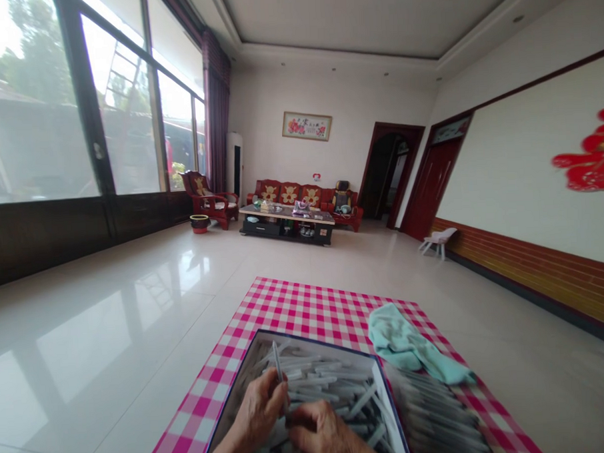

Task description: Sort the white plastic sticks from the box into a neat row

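Observation:
My left hand [262,402] is closed around a slim, translucent pen [277,360], which stands nearly upright with its tip above the fingers. Just below and to the right, my right hand [323,429] is closed too, its fingertips pinching at the pen's lower end, which is mostly hidden by the fingers. Both hands are over a shallow box [384,390] with a dark blue rim. Many loose pens [313,381] with clear and greyish barrels lie in it, pointing in various directions.
The box rests on a pink-and-white checked tablecloth [305,300]. To its right lie a crumpled mint-green cloth [402,339] and a row of aligned pens [443,414], partly blurred. Farther off are a low coffee table [286,217], a wooden sofa [275,191] and a small stool [439,239].

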Motion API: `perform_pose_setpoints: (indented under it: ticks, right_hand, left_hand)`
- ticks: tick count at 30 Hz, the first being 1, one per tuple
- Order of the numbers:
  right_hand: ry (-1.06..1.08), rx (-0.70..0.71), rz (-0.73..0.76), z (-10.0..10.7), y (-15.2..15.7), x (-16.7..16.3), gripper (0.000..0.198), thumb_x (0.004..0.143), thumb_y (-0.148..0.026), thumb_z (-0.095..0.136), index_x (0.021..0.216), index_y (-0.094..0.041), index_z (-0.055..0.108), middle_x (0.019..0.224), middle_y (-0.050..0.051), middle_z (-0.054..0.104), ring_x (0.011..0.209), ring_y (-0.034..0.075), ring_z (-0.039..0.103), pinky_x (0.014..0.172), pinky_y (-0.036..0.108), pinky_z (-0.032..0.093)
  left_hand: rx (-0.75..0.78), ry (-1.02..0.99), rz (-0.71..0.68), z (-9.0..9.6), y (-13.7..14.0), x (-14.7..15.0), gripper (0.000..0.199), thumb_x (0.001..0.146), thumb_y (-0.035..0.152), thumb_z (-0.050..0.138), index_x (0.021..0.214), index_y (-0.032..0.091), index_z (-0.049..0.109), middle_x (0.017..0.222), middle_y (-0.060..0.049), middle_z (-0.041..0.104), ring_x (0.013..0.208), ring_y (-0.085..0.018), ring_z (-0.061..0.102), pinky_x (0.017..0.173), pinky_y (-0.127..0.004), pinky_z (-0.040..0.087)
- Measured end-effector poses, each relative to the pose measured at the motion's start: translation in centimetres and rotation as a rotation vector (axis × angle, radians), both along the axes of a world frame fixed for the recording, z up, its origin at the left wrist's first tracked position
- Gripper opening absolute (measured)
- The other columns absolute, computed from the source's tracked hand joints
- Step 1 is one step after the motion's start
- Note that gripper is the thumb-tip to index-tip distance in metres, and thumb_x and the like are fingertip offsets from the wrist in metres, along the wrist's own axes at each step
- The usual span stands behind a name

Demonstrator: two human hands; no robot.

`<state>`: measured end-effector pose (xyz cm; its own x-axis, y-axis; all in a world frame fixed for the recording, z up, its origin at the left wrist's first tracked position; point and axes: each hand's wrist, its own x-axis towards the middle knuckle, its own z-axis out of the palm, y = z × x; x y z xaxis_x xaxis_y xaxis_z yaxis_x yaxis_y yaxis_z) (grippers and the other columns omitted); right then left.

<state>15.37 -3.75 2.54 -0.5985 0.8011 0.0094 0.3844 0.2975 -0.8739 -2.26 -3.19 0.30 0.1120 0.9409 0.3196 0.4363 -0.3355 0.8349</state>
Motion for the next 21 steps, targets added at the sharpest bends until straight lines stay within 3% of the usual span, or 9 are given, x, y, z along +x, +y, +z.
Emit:
perform_pose_setpoints:
  ticks: [3,6,8,14,18,21]
  right_hand:
    - [-0.106,0.068,0.027,0.3,-0.2,0.8,0.021,0.068,-0.011,0.056,0.076,-0.019,0.074,0.071,-0.002,0.072,0.065,0.014,0.063,0.057,0.019,0.042]
    - [-0.173,0.121,0.070,0.1,-0.4,1.8,0.025,0.066,-0.012,0.057,0.080,-0.023,0.075,0.076,-0.002,0.074,0.070,0.016,0.065,0.059,0.018,0.044]
    - [-0.184,0.186,0.085,-0.4,-0.3,2.3,0.028,0.067,-0.012,0.054,0.082,-0.024,0.075,0.080,-0.001,0.074,0.072,0.015,0.066,0.062,0.018,0.045]
    - [-0.311,0.394,0.094,-1.3,1.1,2.9,0.031,0.065,-0.007,0.050,0.081,-0.021,0.073,0.080,0.002,0.072,0.077,0.016,0.064,0.072,0.023,0.045]
    - [-0.362,0.452,0.090,-1.0,0.9,2.6,0.028,0.068,-0.007,0.050,0.080,-0.020,0.072,0.082,0.004,0.070,0.078,0.017,0.064,0.071,0.023,0.046]
    - [-0.346,0.441,0.106,-1.2,-0.3,1.9,0.022,0.073,-0.010,0.052,0.074,-0.020,0.071,0.081,0.004,0.069,0.076,0.017,0.064,0.071,0.023,0.047]
  left_hand:
    - [0.199,0.166,0.129,-1.0,0.2,-0.1,0.021,0.091,0.029,0.039,0.095,0.020,0.057,0.064,0.001,0.065,0.057,-0.013,0.064,0.055,-0.021,0.049]
    - [0.498,0.303,0.260,-2.7,0.7,-0.3,0.023,0.091,0.026,0.040,0.109,0.020,0.053,0.089,-0.006,0.072,0.078,-0.018,0.070,0.068,-0.027,0.055]
    - [0.610,0.372,0.307,-3.6,1.0,-0.4,0.028,0.092,0.024,0.038,0.116,0.018,0.050,0.091,-0.008,0.072,0.079,-0.020,0.071,0.068,-0.029,0.057]
    - [0.648,0.453,0.356,-4.3,1.6,-0.6,0.035,0.091,0.018,0.034,0.125,0.019,0.043,0.095,-0.007,0.072,0.084,-0.018,0.071,0.070,-0.028,0.058]
    - [0.681,0.454,0.418,-4.2,1.7,-0.8,0.030,0.090,0.019,0.034,0.118,0.017,0.048,0.096,-0.008,0.072,0.087,-0.019,0.070,0.074,-0.030,0.058]
    - [0.605,0.472,0.403,-3.4,1.2,-0.7,0.027,0.089,0.019,0.035,0.110,0.018,0.053,0.090,-0.006,0.072,0.083,-0.019,0.070,0.071,-0.029,0.057]
